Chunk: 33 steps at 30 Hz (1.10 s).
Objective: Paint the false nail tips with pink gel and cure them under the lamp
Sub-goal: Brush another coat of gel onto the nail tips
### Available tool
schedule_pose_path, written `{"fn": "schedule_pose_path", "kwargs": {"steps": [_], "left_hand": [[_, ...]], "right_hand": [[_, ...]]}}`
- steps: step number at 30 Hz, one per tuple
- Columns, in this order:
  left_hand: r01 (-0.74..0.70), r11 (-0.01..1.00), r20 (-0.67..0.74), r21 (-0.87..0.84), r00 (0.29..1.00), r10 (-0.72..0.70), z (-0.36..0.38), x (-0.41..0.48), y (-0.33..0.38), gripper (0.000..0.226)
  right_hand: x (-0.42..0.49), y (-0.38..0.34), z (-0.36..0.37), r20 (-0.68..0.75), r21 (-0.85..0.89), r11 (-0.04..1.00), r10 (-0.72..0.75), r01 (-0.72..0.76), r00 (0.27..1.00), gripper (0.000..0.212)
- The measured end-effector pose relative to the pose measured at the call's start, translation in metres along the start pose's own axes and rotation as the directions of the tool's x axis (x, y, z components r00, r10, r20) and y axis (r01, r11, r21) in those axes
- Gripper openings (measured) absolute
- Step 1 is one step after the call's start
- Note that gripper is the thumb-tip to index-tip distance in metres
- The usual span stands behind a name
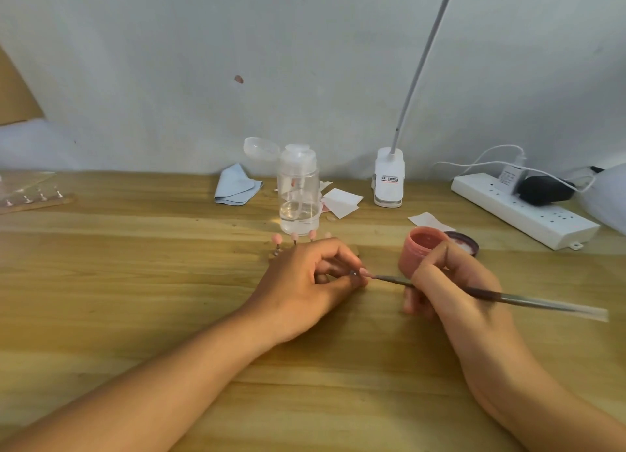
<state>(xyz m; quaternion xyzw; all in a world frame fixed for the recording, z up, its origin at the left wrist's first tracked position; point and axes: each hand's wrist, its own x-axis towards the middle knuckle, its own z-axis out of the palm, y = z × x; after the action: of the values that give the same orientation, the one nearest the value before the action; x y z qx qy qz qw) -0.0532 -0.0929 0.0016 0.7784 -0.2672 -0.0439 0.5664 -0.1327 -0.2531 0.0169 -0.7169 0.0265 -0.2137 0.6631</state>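
Nearest, the right hand point(454, 282) pinches a long thin brush point(491, 296) pointing left onto the small pink nail tip point(364, 271) pinched by the left hand point(305, 282).

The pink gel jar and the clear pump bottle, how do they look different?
The pink gel jar is short, opaque and open, with pink gel showing inside; the clear pump bottle is tall and see-through, with clear liquid only in its lower part. The jar sits just behind the right hand, while the bottle stands farther back, behind the left hand. The jar's lid lies beside it; the bottle's flip cap hangs open but attached. Both stand upright on the wooden table.
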Motion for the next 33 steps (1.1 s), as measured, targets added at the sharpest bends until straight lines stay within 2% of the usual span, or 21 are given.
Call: {"fn": "schedule_pose_path", "kwargs": {"steps": [10, 15, 23, 29, 33], "left_hand": [[-0.008, 1.0, 0.007, 0.003, 1.0, 0.008, -0.0006, -0.0004, -0.0003, 0.009], [-0.01, 1.0, 0.011, 0.014, 1.0, 0.01, -0.0001, -0.0005, -0.0003, 0.007], [-0.001, 1.0, 0.007, 0.025, 1.0, 0.001, 0.0005, 0.0005, -0.0017, 0.007], [0.002, 1.0, 0.008, 0.019, 1.0, -0.003, -0.0002, 0.0007, -0.002, 0.011], [0.003, 1.0, 0.014, 0.019, 1.0, -0.003, -0.0001, 0.0009, -0.0024, 0.005]], "right_hand": [[0.0017, 0.0016, -0.0017, -0.002, 0.029, 1.0, -0.01, 0.01, 1.0, 0.021], [-0.0005, -0.0005, 0.0009, 0.066, 0.029, 0.999, 0.022, -0.023, 0.998, 0.017], [0.0002, -0.0008, 0.0022, 0.044, 0.01, 1.0, -0.003, 0.003, 0.999, 0.02], [0.0012, 0.0003, -0.0024, -0.033, 0.042, 0.999, -0.025, 0.026, 0.999, 0.018], [0.0022, 0.0024, -0.0004, -0.003, 0.03, 1.0, -0.008, 0.008, 1.0, 0.017]]}}
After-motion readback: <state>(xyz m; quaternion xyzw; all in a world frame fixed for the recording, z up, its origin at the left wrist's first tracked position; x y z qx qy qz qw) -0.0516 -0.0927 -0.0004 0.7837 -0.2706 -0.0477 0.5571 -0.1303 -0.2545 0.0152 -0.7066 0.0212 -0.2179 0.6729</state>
